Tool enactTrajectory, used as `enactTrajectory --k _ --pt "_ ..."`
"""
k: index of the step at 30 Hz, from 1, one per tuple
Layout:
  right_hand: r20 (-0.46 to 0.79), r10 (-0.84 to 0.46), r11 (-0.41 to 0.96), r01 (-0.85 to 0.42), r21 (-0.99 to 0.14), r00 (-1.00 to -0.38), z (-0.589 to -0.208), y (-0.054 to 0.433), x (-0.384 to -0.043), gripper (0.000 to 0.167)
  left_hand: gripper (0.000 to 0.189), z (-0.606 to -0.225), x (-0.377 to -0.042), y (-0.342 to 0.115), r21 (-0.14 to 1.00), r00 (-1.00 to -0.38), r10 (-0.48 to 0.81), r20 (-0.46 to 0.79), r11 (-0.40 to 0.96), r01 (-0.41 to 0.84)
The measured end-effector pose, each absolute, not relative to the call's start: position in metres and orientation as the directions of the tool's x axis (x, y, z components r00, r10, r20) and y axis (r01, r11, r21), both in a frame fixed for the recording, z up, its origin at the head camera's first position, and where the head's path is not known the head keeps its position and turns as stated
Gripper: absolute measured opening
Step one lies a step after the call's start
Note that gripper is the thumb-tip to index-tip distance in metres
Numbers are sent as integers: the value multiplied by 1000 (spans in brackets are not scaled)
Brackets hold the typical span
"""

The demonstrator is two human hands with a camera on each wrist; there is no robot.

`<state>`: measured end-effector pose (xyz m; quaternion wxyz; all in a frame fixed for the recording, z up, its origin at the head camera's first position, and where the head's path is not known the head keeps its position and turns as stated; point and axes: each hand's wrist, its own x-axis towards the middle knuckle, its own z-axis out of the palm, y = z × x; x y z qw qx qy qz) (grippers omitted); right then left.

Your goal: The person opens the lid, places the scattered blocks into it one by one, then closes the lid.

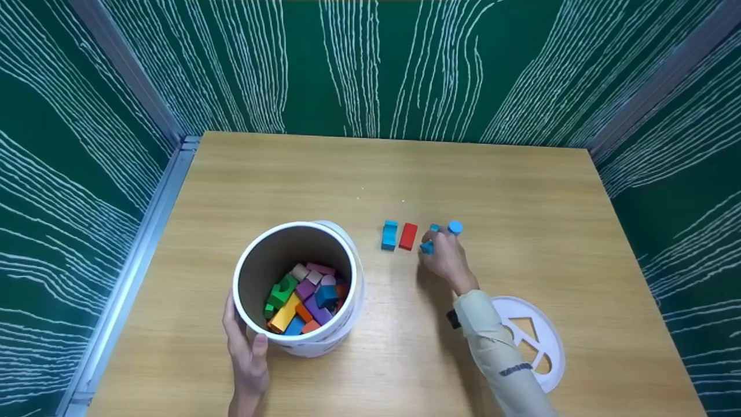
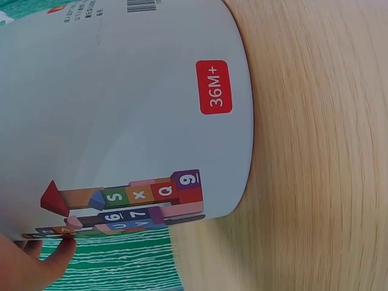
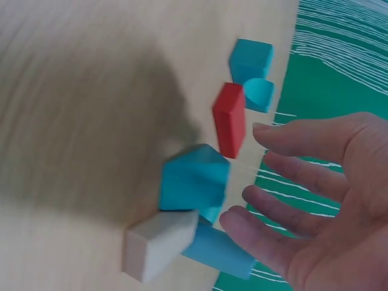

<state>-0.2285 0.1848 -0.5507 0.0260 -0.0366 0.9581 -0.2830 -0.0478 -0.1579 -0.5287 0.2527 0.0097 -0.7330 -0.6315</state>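
A white bucket (image 1: pixel 354 313) of colored toy blocks (image 1: pixel 312 301) stands left of center. My left hand (image 1: pixel 249 359) holds its near left side, thumb and fingers against the outer wall; its fingers (image 2: pixel 57 260) show at the lower left of the left wrist view. My right hand (image 1: pixel 446 258) is over a small group of blocks, fingers apart and loosely bent, gripping nothing. Nearest it are a blue prism-like block (image 3: pixel 193 179), a pale block (image 3: pixel 160 242) and a blue cylinder (image 1: pixel 455 227). A red block (image 1: pixel 408 236) and a blue block with a scooped top (image 1: pixel 389 235) lie to its left.
A white lid with shaped cutouts (image 1: pixel 554 347) lies on the wooden table (image 1: pixel 278 179), partly under the right forearm. Green walls with white lines (image 1: pixel 399 63) stand behind and on both sides. A metal rail (image 1: pixel 130 266) runs along the left edge.
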Motion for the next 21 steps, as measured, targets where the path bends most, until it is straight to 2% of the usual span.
enactTrajectory --k 21 --pt "-70 -82 828 -29 -559 -994 -566 187 -231 14 68 -531 -48 -160 930 -874 -329 357 214 299"
